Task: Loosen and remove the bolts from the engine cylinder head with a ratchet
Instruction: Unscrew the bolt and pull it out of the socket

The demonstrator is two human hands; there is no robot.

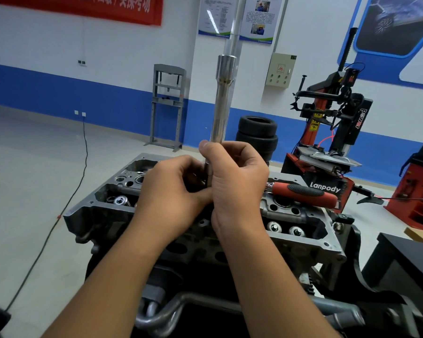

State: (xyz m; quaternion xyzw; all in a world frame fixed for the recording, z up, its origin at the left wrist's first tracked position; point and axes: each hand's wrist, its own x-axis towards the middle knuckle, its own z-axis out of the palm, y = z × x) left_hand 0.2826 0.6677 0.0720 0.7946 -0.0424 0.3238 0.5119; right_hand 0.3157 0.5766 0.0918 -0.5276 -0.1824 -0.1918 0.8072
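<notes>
Gripping a long upright steel tool (pixel 221 101) above the cylinder head (pixel 303 230), the right hand (pixel 235 181) wraps its shaft; the left hand (pixel 174 191) pinches its lower end. A red-handled ratchet (pixel 305 195) lies on the head's far right edge, open floor (pixel 34 167) leftward.

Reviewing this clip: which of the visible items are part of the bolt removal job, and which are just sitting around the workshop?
In use:
- grey metal cylinder head
- long shiny steel socket extension, gripped by right hand, left hand at its lower end
- red-and-black-handled ratchet, lying on the head

Lying about:
- stacked black tyres
- red-and-black tyre changer
- grey steel shop press
</notes>
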